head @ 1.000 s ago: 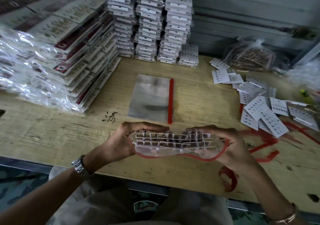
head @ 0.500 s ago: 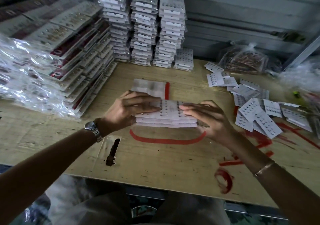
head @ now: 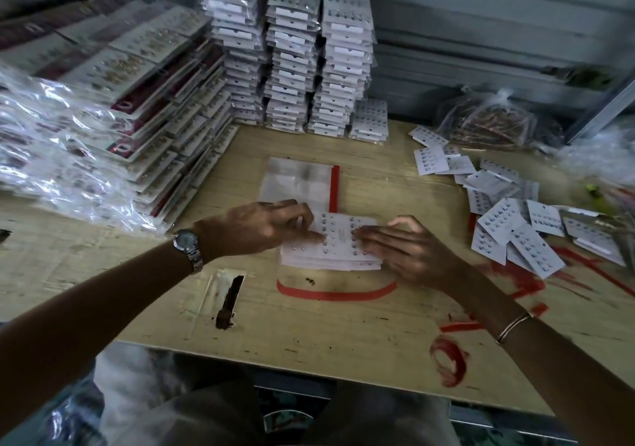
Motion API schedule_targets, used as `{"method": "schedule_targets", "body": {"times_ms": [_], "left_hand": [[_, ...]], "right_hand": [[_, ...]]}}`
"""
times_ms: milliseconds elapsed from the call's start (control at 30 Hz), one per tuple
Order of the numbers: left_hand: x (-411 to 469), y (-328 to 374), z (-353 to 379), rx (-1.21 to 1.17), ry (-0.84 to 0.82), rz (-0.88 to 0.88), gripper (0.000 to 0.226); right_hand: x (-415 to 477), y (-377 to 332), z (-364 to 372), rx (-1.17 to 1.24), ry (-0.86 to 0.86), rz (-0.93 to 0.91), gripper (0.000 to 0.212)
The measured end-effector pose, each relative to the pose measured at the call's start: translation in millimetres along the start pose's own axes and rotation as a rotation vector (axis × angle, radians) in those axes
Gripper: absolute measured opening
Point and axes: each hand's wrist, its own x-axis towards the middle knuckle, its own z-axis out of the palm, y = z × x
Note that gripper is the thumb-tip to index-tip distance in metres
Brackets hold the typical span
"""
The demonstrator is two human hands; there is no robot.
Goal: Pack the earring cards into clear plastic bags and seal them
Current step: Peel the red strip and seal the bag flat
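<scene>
Head view, looking down on a wooden counter (head: 343, 325). At centre frame a bagged stack of earring cards (head: 338, 244) lies flat on the counter, overlapping the near edge of a pile of empty clear bags (head: 295, 179) with a red strip along the right side. The left hand (head: 261, 227) is laid on the stack's left edge, fingers curled and pinching at its upper left corner; the exact grip is hidden. The right hand (head: 402, 249) is spread flat, palm down, pressing on the stack's right half and holding nothing. A red adhesive strip (head: 335, 294) curves across the counter just below the stack.

Sealing appears to be the step in hand. It is best done with the cards squared and pushed fully in, air pressed out under the flat palm, and the flap folded straight before it is rubbed down along its whole length, so no wrinkle is trapped.

Loose earring cards (head: 508, 219) are scattered at right; tall finished stacks (head: 295, 57) stand at upper centre.
</scene>
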Motion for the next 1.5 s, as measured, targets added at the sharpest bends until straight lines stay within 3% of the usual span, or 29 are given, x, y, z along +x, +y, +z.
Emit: {"method": "schedule_targets", "body": {"times_ms": [167,300,367,467,600,667,767,933,1067,1167,1300,1500], "left_hand": [[-12,6,-5,0.014,-0.078,-0.065,0.083],[-23,29,-4,-0.041,0.058,-0.269,0.065],[-28,44,-2,-0.094,0.084,-0.418,0.063],[-35,68,1,-0.175,0.176,-0.607,0.062],[-40,108,9,-0.262,0.210,-0.849,0.091],[-42,122,16,-0.295,0.206,-0.983,0.078],[-40,132,20,-0.307,0.282,-1.101,0.039],[-40,140,18,-0.306,0.281,-1.137,0.013],[-41,140,15,-0.345,0.302,-1.136,0.012],[-40,139,14,-0.388,0.324,-1.140,0.031],[-40,140,15,-0.388,0.328,-1.170,0.015],[-36,144,12,-0.408,0.330,-1.174,0.016]], "right_hand": [[-1,-2,-10,0.036,-0.127,0.038,0.036],[-3,-8,-20,0.013,-0.159,0.117,0.067],[0,-15,-22,-0.025,-0.087,0.203,0.078],[11,-37,-23,-0.091,0.161,0.370,0.050],[34,-86,-19,0.136,0.460,0.581,0.024],[48,-111,-15,0.237,0.431,0.644,0.015],[62,-133,-10,0.332,0.268,0.747,0.011],[79,-142,3,0.543,0.042,0.907,0.017],[93,-148,11,0.547,0.068,0.917,0.018],[100,-150,17,0.537,0.058,0.913,0.019],[104,-152,23,0.512,0.046,0.923,0.021],[106,-152,27,0.521,0.105,0.903,0.016]]}}
